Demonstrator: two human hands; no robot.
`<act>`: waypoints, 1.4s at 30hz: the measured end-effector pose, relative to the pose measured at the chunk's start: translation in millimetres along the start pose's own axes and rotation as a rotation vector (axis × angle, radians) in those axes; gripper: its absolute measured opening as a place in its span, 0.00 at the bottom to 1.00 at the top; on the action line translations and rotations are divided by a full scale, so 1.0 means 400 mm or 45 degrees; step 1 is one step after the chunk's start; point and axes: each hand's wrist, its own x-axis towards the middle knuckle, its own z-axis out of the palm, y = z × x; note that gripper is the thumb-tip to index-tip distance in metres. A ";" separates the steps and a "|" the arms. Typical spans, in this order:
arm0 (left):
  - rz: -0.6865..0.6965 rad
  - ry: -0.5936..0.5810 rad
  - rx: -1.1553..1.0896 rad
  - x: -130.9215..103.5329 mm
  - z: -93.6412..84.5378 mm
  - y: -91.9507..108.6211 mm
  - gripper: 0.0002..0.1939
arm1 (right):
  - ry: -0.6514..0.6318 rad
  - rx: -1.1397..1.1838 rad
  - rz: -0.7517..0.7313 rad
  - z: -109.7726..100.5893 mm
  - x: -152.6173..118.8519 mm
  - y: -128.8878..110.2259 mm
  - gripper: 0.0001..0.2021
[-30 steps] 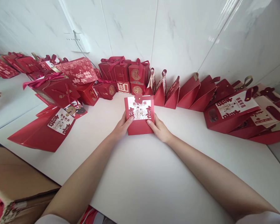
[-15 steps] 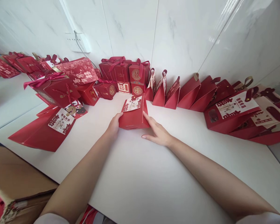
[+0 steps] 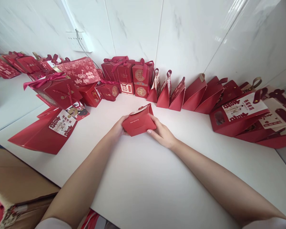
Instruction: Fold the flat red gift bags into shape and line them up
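The left hand [image 3: 119, 127] and the right hand [image 3: 164, 134] hold a red triangular gift box [image 3: 140, 124] between them over the middle of the white table [image 3: 143, 181]. The box is tilted, its flat base with small pale lettering turned toward the person; whether it touches the surface cannot be told. The right thumb presses the base's near corner while the other fingers wrap behind that end, pinching it. The left fingers grip the opposite end, partly hidden by it.

Beyond, a ribbon-tied box [image 3: 118, 71] stands near the marbled wall [image 3: 133, 28]. To the right, a red tent-shaped box [image 3: 163, 98] stands in a row; to the left, a larger labelled box [image 3: 38, 135] lies on its side.
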 end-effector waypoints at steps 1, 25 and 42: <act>0.012 0.030 -0.021 0.003 -0.001 -0.003 0.26 | 0.033 0.005 -0.029 0.002 0.001 0.001 0.32; 0.980 -0.057 0.311 -0.121 0.047 0.013 0.15 | 0.663 -0.011 -0.522 -0.001 -0.016 -0.134 0.19; 0.795 -0.122 0.083 -0.141 0.077 0.019 0.13 | 0.516 0.390 -0.045 -0.003 -0.010 -0.170 0.12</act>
